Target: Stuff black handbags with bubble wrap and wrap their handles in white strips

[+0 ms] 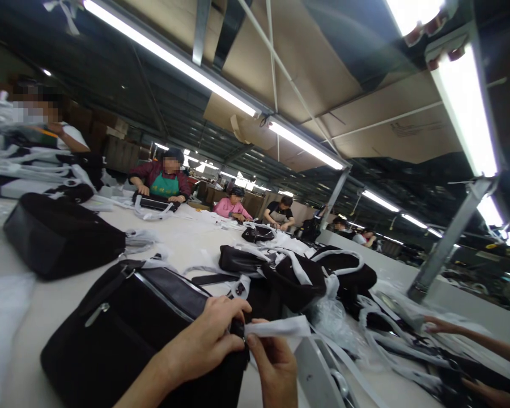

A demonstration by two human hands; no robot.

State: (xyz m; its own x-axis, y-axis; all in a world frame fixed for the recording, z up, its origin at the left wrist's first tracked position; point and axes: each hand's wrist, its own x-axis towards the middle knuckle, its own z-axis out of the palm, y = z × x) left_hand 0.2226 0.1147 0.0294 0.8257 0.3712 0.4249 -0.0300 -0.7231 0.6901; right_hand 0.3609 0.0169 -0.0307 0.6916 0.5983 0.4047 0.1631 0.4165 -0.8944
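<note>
A large black bag [123, 334] with a silver zip lies on the table in front of me. My left hand [215, 334] is closed on the bag's right upper corner, pinching a small dark tab with metal there. Right beside it, my right hand [276, 362] is closed, with thumb and fingers pinching the end of a white wrapping strip [283, 327] against the same corner. The strip sticks out to the right. My fingertips hide the exact spot where strip and tab meet.
Another black bag [63, 235] stands at the left. Several black bags with white-wrapped handles [295, 277] are piled ahead. A grey metal box [321, 374] is beside my right hand. A co-worker's arms [471, 331] reach in from the right; other people [165, 178] work along the table [187, 235].
</note>
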